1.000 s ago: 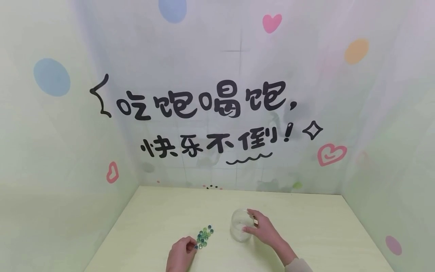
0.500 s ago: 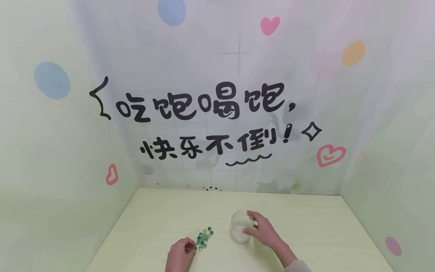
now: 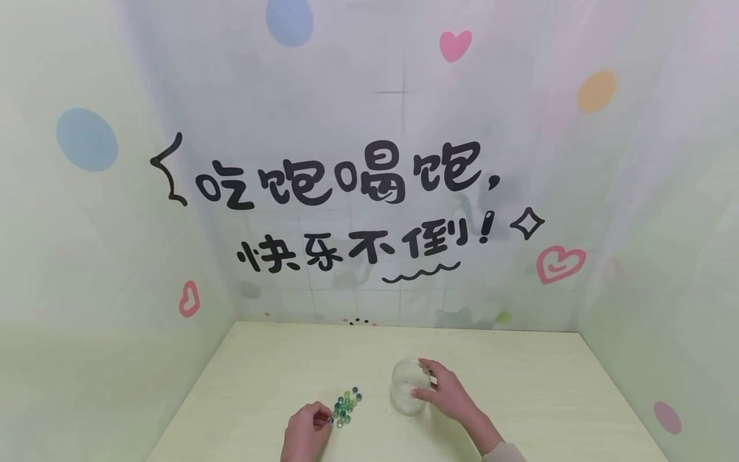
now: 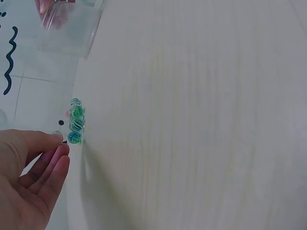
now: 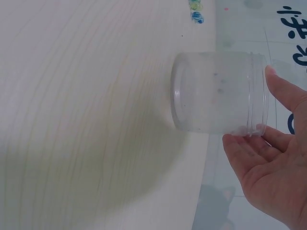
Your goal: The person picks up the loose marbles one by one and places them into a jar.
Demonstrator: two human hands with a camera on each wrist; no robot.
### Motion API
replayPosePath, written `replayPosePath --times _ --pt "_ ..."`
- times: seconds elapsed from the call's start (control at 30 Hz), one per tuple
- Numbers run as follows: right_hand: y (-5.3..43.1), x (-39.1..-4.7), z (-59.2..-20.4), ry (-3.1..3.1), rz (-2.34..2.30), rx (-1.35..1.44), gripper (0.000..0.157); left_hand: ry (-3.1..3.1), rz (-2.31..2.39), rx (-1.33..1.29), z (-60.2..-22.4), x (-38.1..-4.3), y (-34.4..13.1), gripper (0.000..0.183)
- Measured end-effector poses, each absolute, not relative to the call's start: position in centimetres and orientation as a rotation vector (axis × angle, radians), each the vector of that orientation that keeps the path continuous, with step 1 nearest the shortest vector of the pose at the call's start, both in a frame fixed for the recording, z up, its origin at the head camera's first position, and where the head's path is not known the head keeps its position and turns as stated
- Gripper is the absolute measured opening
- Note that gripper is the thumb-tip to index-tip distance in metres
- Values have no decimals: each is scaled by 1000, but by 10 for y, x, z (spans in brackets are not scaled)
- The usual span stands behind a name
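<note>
1. Where it lies to the near left of the jar (image 5: 216, 93), the left hand (image 3: 303, 433) pinches one marble (image 4: 57, 135) at its fingertips; probably light, hard and slippery, the marble suits a grip across its middle.
2. Loose marbles (image 3: 345, 405), left of the jar, should roll if nudged.
3. The right hand (image 3: 454, 393), right of the jar, holds its ridged rim between thumb and fingers.
4. Jar, on the table (image 3: 265, 372): probably light, stiff; best gripped round the wall.

Soft, diffuse light casts hazy shadows across the table (image 5: 72, 72); dimmer wrist views seem slightly blurred.
</note>
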State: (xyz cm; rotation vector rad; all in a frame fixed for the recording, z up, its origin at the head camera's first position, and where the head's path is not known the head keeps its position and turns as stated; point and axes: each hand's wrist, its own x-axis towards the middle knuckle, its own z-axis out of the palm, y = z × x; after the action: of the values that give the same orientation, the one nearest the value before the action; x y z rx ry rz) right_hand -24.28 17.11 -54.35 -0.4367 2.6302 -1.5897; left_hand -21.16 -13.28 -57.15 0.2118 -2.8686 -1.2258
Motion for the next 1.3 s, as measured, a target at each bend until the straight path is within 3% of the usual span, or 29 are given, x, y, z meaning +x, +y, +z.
replayPosePath --times 1.3 --pt "171 -242 -543 2618 -1588 -426 74 -2810 -1257 138 -559 -214 -120 19"
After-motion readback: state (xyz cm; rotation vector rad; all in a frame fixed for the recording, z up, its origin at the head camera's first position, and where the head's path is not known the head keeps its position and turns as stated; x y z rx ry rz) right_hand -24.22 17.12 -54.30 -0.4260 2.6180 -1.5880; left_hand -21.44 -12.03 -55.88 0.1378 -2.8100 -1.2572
